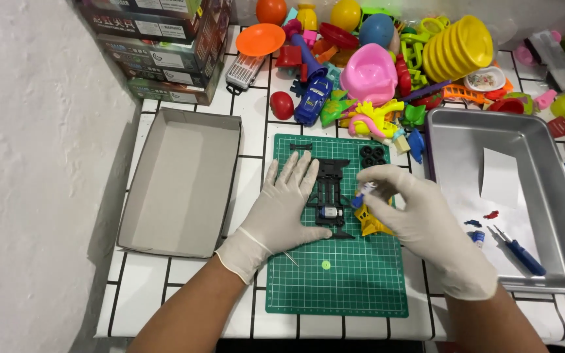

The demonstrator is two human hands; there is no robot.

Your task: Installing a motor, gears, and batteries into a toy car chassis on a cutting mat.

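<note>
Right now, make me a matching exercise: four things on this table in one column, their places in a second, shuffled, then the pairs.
Things:
1. black toy car chassis
2. blue screwdriver
3. black tyres
4. empty cardboard box

Places:
A. inside the metal tray
B. far right corner of the green cutting mat
C. left of the mat, by the wall
D. mat's middle, under the left hand, beside the right hand

Pairs: 1-D, 2-A, 3-B, 4-C
</note>
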